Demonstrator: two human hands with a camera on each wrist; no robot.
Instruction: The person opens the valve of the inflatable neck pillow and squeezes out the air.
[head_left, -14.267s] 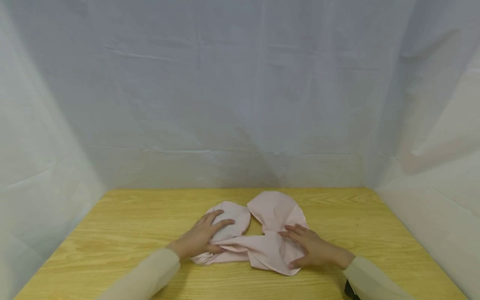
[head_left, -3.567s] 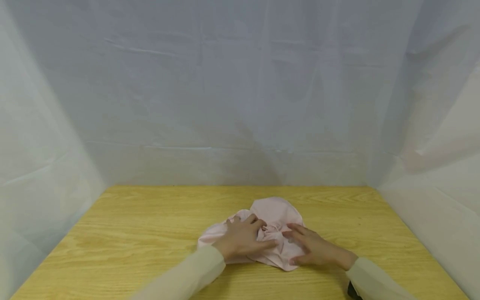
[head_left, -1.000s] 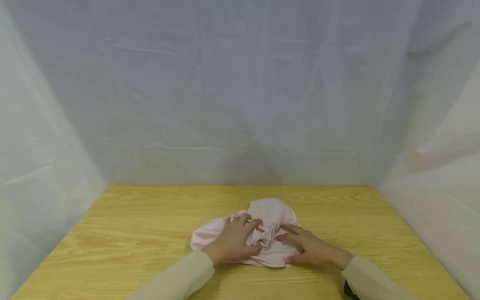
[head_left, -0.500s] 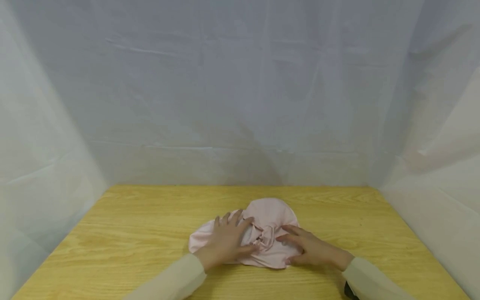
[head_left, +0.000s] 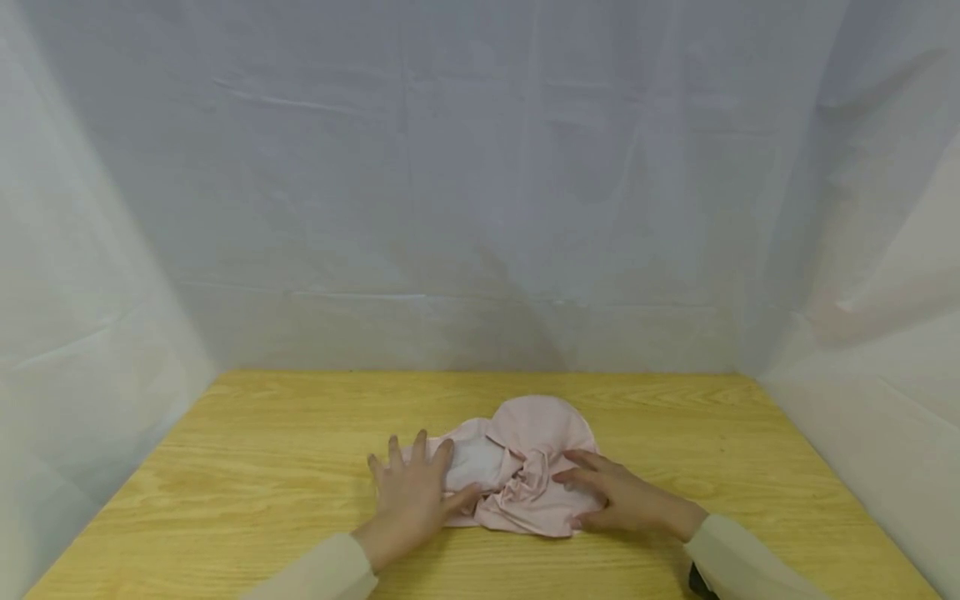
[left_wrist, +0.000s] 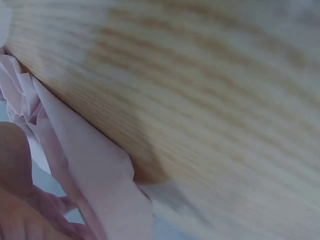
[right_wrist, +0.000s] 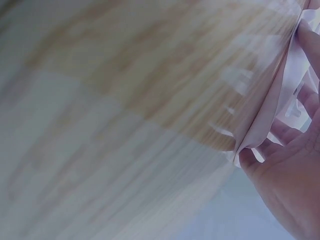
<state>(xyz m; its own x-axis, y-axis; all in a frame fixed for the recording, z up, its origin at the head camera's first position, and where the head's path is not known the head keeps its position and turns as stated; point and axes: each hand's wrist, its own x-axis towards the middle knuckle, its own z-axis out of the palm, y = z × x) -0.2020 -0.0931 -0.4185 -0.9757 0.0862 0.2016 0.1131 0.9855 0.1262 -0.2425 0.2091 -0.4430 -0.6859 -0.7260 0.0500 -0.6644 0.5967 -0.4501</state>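
A pink cloth piece [head_left: 536, 425] with a pale lining [head_left: 474, 463] lies crumpled on the table, rounded at its far right end. Its middle is gathered into a knot-like bunch [head_left: 531, 475]. My left hand [head_left: 412, 496] lies over the left end with fingers spread, thumb towards the bunch. At the right side my right hand [head_left: 626, 496] rests on the cloth, fingers slightly bent and apart from the thumb. In the right wrist view, thumb and fingers of the right hand [right_wrist: 295, 170] lie along the cloth's edge [right_wrist: 265, 115]. The left palm hides part of the cloth.
The wooden table [head_left: 285, 433] extends around the cloth on all sides. A grey-white sheet [head_left: 480, 208] hangs behind the table's far edge, with similar sheets at left and right. A small black object [head_left: 701, 581] shows beside the right sleeve.
My left hand has slid left off the bunched middle, its fingers spreading and baring the pale lining. The right hand has stayed put. Since the oldest frame, the cloth's middle has become bunched.
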